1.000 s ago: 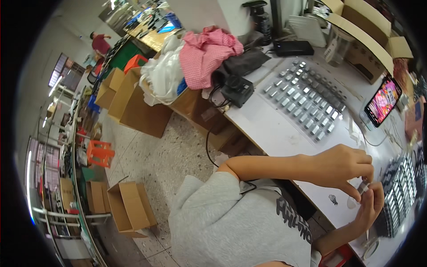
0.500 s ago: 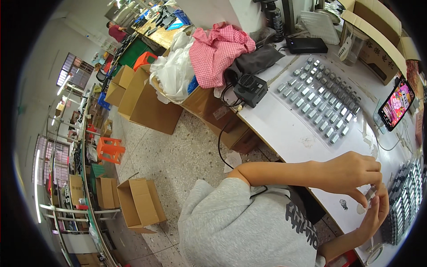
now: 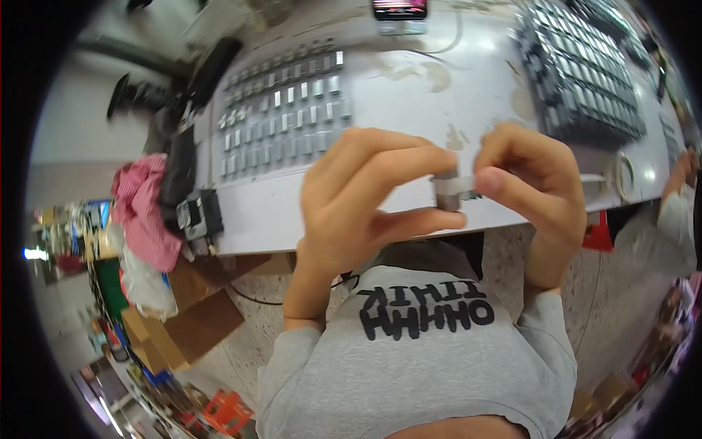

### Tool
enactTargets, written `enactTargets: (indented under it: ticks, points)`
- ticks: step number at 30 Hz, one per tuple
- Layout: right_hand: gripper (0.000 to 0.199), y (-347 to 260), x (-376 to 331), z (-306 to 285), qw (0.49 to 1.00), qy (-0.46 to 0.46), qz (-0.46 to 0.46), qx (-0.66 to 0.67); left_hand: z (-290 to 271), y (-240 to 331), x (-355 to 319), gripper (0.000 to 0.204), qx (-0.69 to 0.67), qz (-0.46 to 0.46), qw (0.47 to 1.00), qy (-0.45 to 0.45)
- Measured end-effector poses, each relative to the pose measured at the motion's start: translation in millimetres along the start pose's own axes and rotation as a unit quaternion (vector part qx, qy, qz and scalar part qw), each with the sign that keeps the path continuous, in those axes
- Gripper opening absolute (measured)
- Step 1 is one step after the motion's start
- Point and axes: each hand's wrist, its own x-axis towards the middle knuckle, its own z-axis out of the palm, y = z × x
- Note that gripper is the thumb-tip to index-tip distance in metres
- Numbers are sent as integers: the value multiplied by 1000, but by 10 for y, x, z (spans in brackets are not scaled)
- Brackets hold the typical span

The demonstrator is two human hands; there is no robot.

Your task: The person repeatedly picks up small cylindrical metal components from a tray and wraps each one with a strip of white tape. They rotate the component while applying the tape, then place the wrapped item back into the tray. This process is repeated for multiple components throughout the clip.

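Grey piece (image 3: 445,199) sits pinched between left fingers (image 3: 413,159); right fingers (image 3: 504,186), pressed together, hold its white strip (image 3: 462,184).

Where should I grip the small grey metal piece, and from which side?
Best pinched, I'd say, at the upper and lower ends as pictured, from the left, like the left hand: the small grey metal piece looks longest that way, and the white strip leads off rightward to the right hand.

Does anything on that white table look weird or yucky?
Yes: brownish patches mark the white tabletop between the phone and the left hand. They look odd because they stand out against the pale surface. I can't tell whether they're stains or worn spots.
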Motion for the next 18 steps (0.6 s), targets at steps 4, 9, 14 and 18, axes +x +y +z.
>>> enactTargets:
  ticks: [4, 9, 14, 18]
  points:
    - [12, 27, -18, -59, 1000, -10, 3, 18, 21, 38, 23, 51, 31, -6, 999, -10]
    - [11, 5, -74, -76, 1000, 7, -4, -7, 68, 50, 39, 52, 39, 0, 999, -15]
    - [9, -127, -104, -73, 997, 43, 53, 27, 96, 114, 107, 48, 75, 8, 997, -15]
    - [9, -129, -95, -24, 996, 63, 55, 27, 129, 78, 115, 41, 94, 15, 995, 22]
